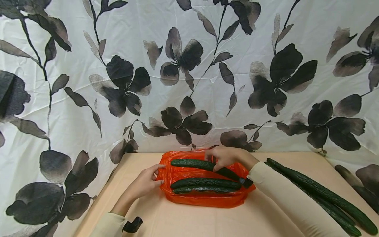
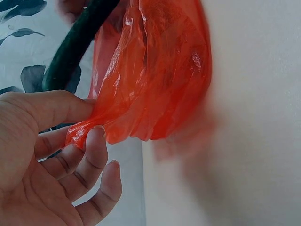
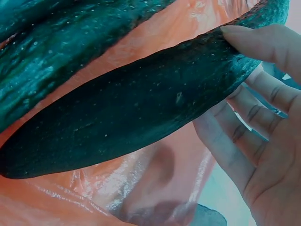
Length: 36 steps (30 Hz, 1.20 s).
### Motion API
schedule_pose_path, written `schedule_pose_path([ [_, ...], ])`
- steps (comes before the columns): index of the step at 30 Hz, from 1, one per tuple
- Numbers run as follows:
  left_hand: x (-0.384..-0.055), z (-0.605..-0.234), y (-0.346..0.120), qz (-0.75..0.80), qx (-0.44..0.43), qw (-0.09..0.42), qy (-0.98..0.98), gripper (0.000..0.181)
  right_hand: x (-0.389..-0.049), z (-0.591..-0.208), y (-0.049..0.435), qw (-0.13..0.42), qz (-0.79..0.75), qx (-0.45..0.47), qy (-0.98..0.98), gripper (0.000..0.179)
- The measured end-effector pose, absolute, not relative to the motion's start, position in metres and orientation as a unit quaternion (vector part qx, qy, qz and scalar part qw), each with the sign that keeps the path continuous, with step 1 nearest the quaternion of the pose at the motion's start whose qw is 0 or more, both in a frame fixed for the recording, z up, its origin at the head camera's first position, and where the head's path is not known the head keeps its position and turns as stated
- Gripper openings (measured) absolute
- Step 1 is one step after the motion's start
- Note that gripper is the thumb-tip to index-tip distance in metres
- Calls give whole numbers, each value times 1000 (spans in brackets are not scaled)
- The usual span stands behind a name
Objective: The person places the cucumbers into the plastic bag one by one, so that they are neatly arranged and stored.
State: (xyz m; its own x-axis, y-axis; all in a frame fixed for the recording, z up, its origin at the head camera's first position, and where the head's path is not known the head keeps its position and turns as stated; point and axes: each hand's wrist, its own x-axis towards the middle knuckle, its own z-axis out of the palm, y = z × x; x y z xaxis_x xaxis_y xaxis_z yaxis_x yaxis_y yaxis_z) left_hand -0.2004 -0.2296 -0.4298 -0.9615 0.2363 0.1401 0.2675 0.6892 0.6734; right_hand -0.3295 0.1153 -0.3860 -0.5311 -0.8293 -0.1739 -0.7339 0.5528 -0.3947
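A red plastic bag (image 1: 207, 201) lies on the table with cucumbers on it. My right hand (image 1: 223, 157) grips a long dark green cucumber (image 1: 189, 163) around its middle, over the far part of the bag; the right wrist view shows thumb and fingers on either side of this cucumber (image 3: 122, 108). Two more cucumbers (image 1: 207, 183) lie side by side on the nearer part of the bag. At the bag's left end, my left hand (image 1: 146, 181) pinches the gathered plastic, and the left wrist view shows the bag's edge (image 2: 80, 132) between thumb and fingers.
On the right side of the table, more long cucumbers (image 1: 325, 194) lie slanted, partly behind my right sleeve (image 1: 284, 200). A white cloth with dark flowers (image 1: 225, 82) hangs behind the table (image 1: 165, 223). A black strap piece (image 1: 133, 224) sits at my left wrist.
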Motion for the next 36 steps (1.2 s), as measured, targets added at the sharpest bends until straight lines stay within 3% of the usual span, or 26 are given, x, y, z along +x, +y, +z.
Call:
schedule_pose_path([
  [36,-200,-429,-230,-367,-139,19,-919,55,-326,-410,96,196,-58,-435,877,33],
])
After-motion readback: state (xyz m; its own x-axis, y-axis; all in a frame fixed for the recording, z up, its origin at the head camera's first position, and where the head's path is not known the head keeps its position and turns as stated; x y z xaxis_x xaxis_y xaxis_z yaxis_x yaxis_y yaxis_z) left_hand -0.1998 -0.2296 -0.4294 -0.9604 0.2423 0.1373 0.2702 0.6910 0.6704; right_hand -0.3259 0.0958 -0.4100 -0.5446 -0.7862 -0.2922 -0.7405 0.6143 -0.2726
